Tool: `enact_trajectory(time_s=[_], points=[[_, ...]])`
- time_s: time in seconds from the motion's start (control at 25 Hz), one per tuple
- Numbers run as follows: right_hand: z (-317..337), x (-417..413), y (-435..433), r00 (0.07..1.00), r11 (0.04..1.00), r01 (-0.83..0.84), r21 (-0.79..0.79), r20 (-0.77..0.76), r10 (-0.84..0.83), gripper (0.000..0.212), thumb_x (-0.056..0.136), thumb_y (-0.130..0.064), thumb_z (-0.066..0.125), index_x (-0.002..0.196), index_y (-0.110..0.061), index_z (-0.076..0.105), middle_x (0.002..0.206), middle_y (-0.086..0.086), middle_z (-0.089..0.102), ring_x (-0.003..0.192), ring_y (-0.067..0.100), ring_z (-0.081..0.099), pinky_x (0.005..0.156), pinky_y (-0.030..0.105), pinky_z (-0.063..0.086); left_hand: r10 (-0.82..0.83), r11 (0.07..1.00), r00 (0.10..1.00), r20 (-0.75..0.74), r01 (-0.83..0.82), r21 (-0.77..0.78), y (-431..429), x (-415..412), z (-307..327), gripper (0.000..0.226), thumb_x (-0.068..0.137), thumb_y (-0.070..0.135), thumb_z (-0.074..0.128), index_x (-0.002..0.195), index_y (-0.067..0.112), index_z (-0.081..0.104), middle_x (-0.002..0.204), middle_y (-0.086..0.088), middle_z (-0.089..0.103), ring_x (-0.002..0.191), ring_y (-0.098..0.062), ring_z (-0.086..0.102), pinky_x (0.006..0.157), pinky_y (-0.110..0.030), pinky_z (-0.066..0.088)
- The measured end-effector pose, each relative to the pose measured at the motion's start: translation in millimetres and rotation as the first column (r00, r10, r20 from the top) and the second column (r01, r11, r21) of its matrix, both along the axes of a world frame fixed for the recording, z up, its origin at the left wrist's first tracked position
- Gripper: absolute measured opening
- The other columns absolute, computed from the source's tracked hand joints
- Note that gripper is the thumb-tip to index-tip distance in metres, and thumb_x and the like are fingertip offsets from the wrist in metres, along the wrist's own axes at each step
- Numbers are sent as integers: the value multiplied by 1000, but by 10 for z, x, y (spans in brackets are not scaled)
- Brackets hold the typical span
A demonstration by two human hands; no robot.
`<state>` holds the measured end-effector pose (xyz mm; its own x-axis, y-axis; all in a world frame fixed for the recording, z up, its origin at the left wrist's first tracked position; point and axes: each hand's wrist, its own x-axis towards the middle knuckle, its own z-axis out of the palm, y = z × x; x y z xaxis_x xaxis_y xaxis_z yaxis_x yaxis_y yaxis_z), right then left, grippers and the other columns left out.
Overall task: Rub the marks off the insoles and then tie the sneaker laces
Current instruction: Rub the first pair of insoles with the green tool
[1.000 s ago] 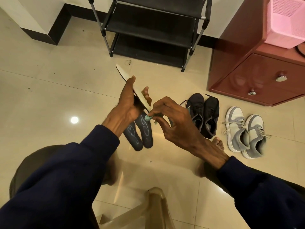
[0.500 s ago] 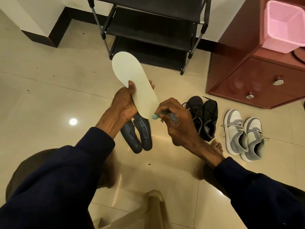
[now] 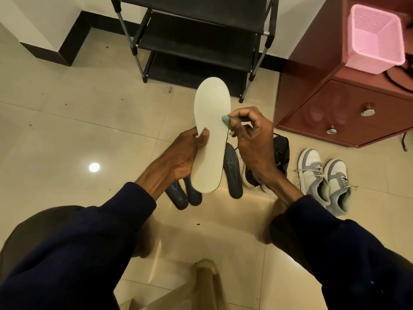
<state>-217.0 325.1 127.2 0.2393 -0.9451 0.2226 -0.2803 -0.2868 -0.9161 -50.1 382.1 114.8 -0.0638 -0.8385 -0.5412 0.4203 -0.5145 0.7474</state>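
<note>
White insole [image 3: 211, 135] is being held above the floor [image 3: 67, 130] by the left hand [image 3: 183, 153], fingers [image 3: 191, 134] curling round its edge, while the right hand [image 3: 252, 142] is pinching a green eraser [image 3: 225, 120] against it. Grey sneakers [image 3: 321, 177] are standing nearby; a pink basket [image 3: 375, 39] is sitting on the cabinet [image 3: 312, 104].

Under me, the glossy beige tiled floor [image 3: 67, 130] holds a pair of dark insoles [image 3: 178, 196] side by side, with a third dark insole [image 3: 232, 173] near their right. Next come black sneakers [image 3: 282, 151], then grey and white sneakers [image 3: 324, 175]. Farther back stand a black shoe rack [image 3: 194, 41] and a red cabinet [image 3: 335, 104].
</note>
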Motion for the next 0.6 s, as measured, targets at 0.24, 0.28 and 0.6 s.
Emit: enact_trajectory(time_s=[0.24, 0.28, 0.6], points=[[44, -239, -408, 978, 978, 204, -43, -43, -206, 10, 97, -12, 64, 105, -9, 69, 106, 7, 68, 94, 19, 67, 69, 32, 60, -275, 956, 961, 16, 275, -98, 51, -5, 33, 33, 105, 20, 51, 134, 6, 56, 103, -13, 72, 91, -33, 68, 76, -42, 60], [40, -281, -451, 967, 970, 235, -62, -85, -240, 11, 97, -13, 64, 105, -9, 70, 106, 6, 68, 95, 17, 67, 72, 32, 60, -333, 937, 943, -3, 331, -109, 64, 2, 53, 33, 106, 18, 47, 136, 6, 53, 105, -16, 71, 92, -38, 69, 78, -46, 60], [8, -324, -417, 927, 963, 172, -208, -296, -230, 22, 95, -10, 68, 116, -3, 69, 114, 12, 66, 100, 12, 60, 85, 3, 45, -518, 848, 854, -49, 506, -158, 48, 53, -18, 52, 106, 18, 48, 155, 29, 34, 140, -25, 56, 119, -56, 58, 97, -72, 47]])
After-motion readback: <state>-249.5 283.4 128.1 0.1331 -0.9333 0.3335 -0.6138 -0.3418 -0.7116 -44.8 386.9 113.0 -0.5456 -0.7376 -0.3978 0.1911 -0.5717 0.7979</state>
